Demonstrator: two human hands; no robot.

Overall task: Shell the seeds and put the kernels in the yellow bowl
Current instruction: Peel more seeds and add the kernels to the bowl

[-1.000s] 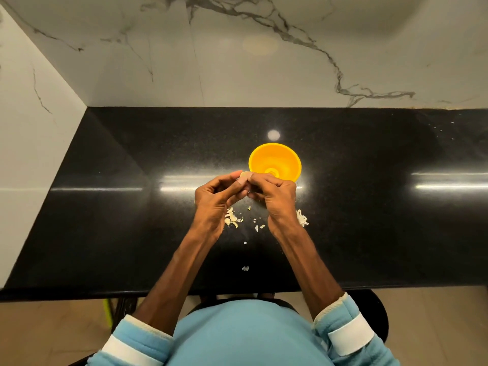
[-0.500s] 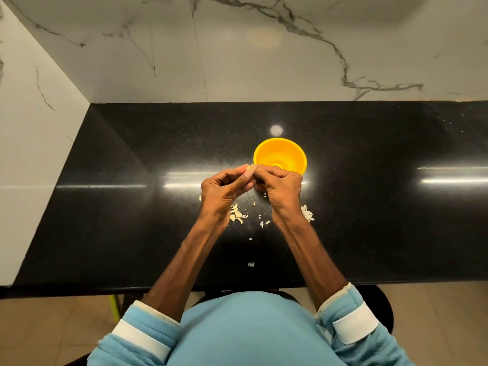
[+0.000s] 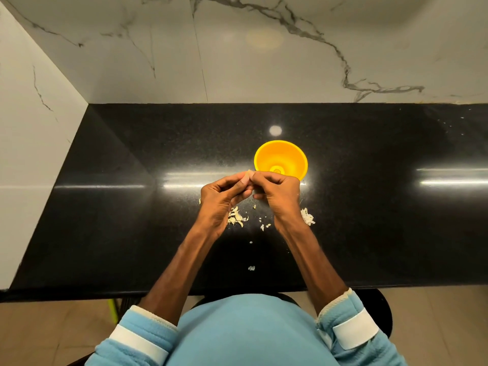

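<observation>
A small pale seed (image 3: 249, 172) is pinched between the fingertips of my left hand (image 3: 220, 200) and my right hand (image 3: 277, 192), which meet just in front of the yellow bowl (image 3: 286, 157). The bowl stands on the black counter (image 3: 132, 220) right behind my hands, and a few kernels show at its bottom. Most of the seed is hidden by my fingers. Pale shell pieces (image 3: 235, 217) lie under and between my wrists.
Another little heap of seeds or shells (image 3: 307, 216) lies to the right of my right wrist. Single crumbs (image 3: 251, 268) dot the counter nearer its front edge. Marble walls close the back and the left side.
Both hands stay joined on the seed with only small finger movement. The camera view shifted slightly, so the bowl and the hands sit a little higher and further right.
</observation>
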